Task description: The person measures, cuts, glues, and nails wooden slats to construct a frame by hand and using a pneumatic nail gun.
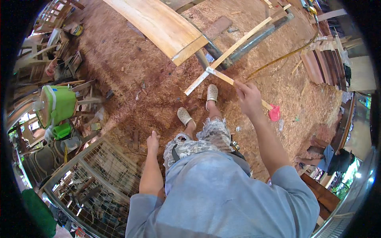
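Observation:
My right hand (249,97) is closed around the short arm of a wooden T-square-like frame (223,76), made of thin strips. Its long strip (247,37) slants from the upper right down to a white-marked end near my feet. A whitish patch covers the joint where the strips cross. The short arm pokes out past my hand toward a crumpled pink plastic piece (274,113). My left hand (152,141) hangs beside my left thigh, fingers curled, with nothing seen in it. Ahead, a wide pale wooden board (158,27) ends close to the frame.
Dark metal pipes (258,39) lie beyond the frame, and a yellowish hose (285,56) curves right. Planks (323,65) are stacked at far right. A wire-mesh cage (105,170) and a green container (59,105) stand left. Another person's legs (317,158) show lower right. Shavings cover the floor.

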Demonstrator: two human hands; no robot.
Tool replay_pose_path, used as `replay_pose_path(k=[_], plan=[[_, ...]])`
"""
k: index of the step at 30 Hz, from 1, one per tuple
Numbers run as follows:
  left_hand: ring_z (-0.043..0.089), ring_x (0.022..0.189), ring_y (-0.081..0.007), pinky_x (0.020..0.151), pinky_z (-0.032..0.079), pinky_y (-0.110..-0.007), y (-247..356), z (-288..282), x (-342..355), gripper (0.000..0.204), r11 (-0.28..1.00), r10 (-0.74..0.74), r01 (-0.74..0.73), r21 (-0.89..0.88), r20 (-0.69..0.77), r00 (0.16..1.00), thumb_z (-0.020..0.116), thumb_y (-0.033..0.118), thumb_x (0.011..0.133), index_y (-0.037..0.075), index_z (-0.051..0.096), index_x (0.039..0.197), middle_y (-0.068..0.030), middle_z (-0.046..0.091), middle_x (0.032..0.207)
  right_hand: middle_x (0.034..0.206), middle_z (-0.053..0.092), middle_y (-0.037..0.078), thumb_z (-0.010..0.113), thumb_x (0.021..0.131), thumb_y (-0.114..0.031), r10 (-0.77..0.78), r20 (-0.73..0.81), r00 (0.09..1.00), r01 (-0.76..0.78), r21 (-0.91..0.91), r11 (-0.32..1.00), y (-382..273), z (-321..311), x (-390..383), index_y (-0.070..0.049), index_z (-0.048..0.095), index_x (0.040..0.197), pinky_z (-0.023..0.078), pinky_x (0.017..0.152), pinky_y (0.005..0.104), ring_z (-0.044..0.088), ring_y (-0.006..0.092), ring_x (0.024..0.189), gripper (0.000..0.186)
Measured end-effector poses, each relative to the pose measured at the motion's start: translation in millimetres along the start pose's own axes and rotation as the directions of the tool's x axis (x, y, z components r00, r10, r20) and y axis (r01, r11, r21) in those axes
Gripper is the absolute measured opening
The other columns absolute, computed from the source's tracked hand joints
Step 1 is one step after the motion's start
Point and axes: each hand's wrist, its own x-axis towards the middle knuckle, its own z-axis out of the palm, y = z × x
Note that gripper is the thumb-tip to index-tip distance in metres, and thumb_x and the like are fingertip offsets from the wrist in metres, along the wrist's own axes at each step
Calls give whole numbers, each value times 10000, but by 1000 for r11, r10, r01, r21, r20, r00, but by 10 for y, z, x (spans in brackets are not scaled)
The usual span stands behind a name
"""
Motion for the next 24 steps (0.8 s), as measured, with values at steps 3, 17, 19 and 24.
replay_pose_path(k=[3,17,19,24], plan=[[648,796,-268,744,472,-404,62,70,5,658,994,-91,92,-57,11,996,434,520,973,-88,683,940,-184,718,919,797,602,148,659,861,-119,1,-37,999,-6,-117,993,64,28,172,-128,702,1094,492,728,434,602,351,783,236],[647,808,-258,742,485,-390,69,89,-2,644,978,-129,123,-169,-27,991,454,515,964,-99,649,991,-180,716,919,975,687,159,653,877,-122,296,264,918,-388,437,812,59,336,-264,-60,685,1168,504,775,318,655,204,874,299],[649,825,-260,753,485,-396,45,72,5,643,987,-115,112,-112,-23,993,458,516,962,-98,648,987,-182,717,928,954,684,160,655,877,-121,310,164,936,-351,468,812,143,396,-186,-62,689,1162,505,773,324,655,211,866,292],[653,858,-270,781,482,-412,21,189,60,649,998,-20,17,-63,-47,999,469,526,953,-96,655,961,-189,717,936,972,695,159,657,885,-126,208,161,965,-246,278,929,123,278,-248,-45,683,1168,509,810,323,660,212,893,295]])
